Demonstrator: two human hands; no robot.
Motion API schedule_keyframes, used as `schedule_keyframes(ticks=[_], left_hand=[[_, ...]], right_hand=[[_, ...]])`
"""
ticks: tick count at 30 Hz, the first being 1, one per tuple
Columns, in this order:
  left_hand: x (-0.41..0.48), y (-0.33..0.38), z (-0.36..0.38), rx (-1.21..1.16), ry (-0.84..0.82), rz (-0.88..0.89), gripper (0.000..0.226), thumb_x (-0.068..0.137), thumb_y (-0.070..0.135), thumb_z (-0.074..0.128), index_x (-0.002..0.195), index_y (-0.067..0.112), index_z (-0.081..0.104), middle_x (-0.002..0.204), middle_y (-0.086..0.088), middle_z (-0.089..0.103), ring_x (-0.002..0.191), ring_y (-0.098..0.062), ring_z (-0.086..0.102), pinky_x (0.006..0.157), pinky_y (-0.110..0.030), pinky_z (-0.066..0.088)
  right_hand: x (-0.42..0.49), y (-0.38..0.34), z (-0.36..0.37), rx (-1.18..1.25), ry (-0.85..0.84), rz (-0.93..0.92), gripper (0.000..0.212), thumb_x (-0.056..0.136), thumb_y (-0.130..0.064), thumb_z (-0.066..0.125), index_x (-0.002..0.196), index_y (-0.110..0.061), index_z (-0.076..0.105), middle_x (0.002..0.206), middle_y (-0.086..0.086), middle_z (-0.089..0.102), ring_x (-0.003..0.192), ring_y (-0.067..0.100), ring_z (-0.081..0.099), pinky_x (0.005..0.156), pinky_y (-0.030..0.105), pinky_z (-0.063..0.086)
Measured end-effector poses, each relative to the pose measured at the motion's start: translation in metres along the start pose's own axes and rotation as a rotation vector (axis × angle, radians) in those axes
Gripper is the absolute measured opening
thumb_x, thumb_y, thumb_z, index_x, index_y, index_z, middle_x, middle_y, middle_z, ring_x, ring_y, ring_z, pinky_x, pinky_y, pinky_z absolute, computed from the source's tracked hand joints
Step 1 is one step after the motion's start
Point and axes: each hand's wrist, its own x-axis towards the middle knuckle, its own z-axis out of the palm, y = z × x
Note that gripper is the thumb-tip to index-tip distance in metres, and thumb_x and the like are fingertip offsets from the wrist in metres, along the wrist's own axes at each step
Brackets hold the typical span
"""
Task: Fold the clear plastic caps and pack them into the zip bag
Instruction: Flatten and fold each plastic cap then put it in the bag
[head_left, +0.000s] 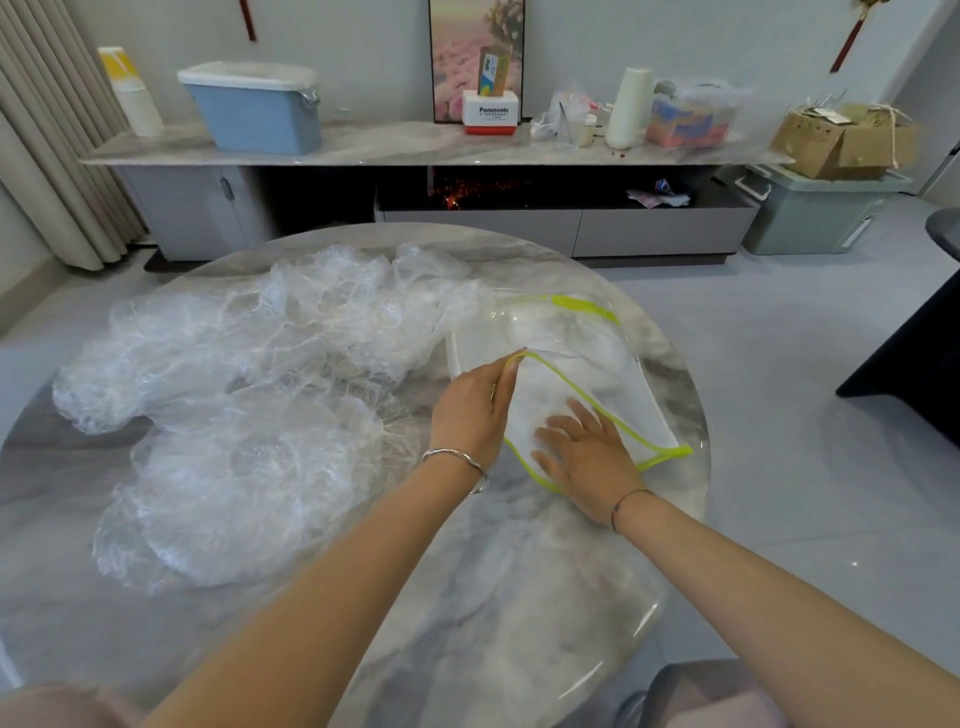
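Observation:
A clear zip bag (618, 415) with a yellow-green rim lies on the right part of the round marble table (493, 597). Folded clear caps show white inside it. My left hand (472, 410) grips the bag's left rim and holds its mouth up. My right hand (587, 457) lies flat, fingers straight, pressing down on the caps at the bag's mouth. A second zip bag (561, 322) with the same rim lies just behind. A heap of loose crumpled clear plastic caps (249, 395) covers the table's left half.
Beyond the table stands a low cabinet (415, 150) with a blue lidded bin (260, 109), cups, boxes and bags on it. A dark piece of furniture (914, 358) stands on the floor at right. A grey storage box (815, 213) sits by the cabinet.

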Motion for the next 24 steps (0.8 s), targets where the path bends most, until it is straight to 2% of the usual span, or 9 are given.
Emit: schedule_keyframes(ticks=[1, 3, 6, 10, 15, 19, 22, 24], left_hand=[[0.001, 0.0, 0.0, -0.012, -0.001, 0.002, 0.035, 0.101, 0.037, 0.034, 0.127, 0.03, 0.058, 0.114, 0.001, 0.068, 0.105, -0.016, 0.06, 0.083, -0.033, 0.048], [0.002, -0.001, 0.0, -0.034, -0.011, 0.006, 0.035, 0.101, 0.037, 0.034, 0.127, 0.029, 0.058, 0.115, 0.001, 0.067, 0.108, -0.016, 0.06, 0.086, -0.033, 0.048], [0.002, -0.001, -0.001, -0.032, -0.035, 0.004, 0.036, 0.101, 0.036, 0.034, 0.128, 0.027, 0.057, 0.12, 0.002, 0.065, 0.111, -0.014, 0.058, 0.086, -0.023, 0.044], [0.001, -0.005, 0.0, -0.027, -0.063, 0.02, 0.037, 0.102, 0.036, 0.033, 0.128, 0.025, 0.057, 0.115, -0.001, 0.067, 0.107, -0.018, 0.06, 0.086, -0.03, 0.046], [0.009, -0.027, 0.012, 0.137, -0.163, 0.072, 0.04, 0.102, 0.033, 0.027, 0.137, 0.03, 0.048, 0.099, -0.007, 0.067, 0.096, -0.025, 0.058, 0.08, -0.036, 0.044], [0.013, -0.033, 0.008, 0.235, -0.254, 0.017, 0.041, 0.102, 0.033, 0.027, 0.14, 0.031, 0.041, 0.117, -0.002, 0.062, 0.113, -0.026, 0.052, 0.093, -0.042, 0.04], [0.008, -0.036, -0.005, 0.46, -0.41, -0.064, 0.05, 0.099, 0.046, 0.032, 0.147, 0.034, 0.024, 0.148, -0.002, 0.036, 0.137, -0.025, 0.027, 0.11, -0.042, 0.023], [-0.004, -0.045, -0.023, 0.573, -0.434, -0.065, 0.06, 0.095, 0.053, 0.035, 0.148, 0.033, 0.017, 0.155, -0.001, 0.022, 0.141, -0.022, 0.018, 0.114, -0.041, 0.015]], right_hand=[[-0.001, -0.003, 0.002, 0.032, -0.017, 0.013, 0.06, 0.094, -0.058, 0.012, 0.144, -0.032, 0.033, 0.155, -0.007, 0.022, 0.145, 0.025, -0.001, 0.116, 0.038, -0.004], [0.003, -0.004, 0.006, 0.107, -0.12, 0.069, 0.053, 0.097, -0.057, 0.014, 0.148, -0.041, 0.016, 0.158, -0.014, 0.003, 0.143, 0.029, -0.018, 0.115, 0.046, -0.011], [0.016, -0.005, 0.006, 0.14, -0.194, 0.142, 0.053, 0.096, -0.059, 0.014, 0.147, -0.048, 0.002, 0.157, -0.015, -0.009, 0.142, 0.033, -0.02, 0.115, 0.05, -0.01], [0.033, 0.0, 0.006, 0.104, -0.212, 0.201, 0.056, 0.097, -0.057, 0.013, 0.147, -0.043, -0.007, 0.157, -0.009, -0.016, 0.142, 0.036, -0.019, 0.114, 0.051, -0.011], [0.031, -0.003, 0.003, 0.067, -0.157, 0.227, 0.057, 0.098, -0.055, 0.014, 0.148, -0.04, -0.007, 0.158, -0.006, -0.011, 0.143, 0.034, -0.017, 0.115, 0.048, -0.01], [0.004, -0.017, 0.002, 0.141, -0.114, 0.194, 0.055, 0.099, -0.051, 0.017, 0.15, -0.036, 0.0, 0.159, -0.005, -0.006, 0.144, 0.033, -0.01, 0.116, 0.044, -0.006], [-0.023, -0.028, 0.001, 0.181, -0.159, 0.081, 0.055, 0.1, -0.048, 0.02, 0.151, -0.032, 0.005, 0.159, -0.005, -0.003, 0.146, 0.026, -0.008, 0.116, 0.039, -0.004], [-0.036, -0.039, -0.003, 0.208, -0.175, -0.036, 0.053, 0.101, -0.045, 0.023, 0.151, -0.027, 0.013, 0.159, -0.003, 0.005, 0.146, 0.02, 0.001, 0.116, 0.034, 0.002]])
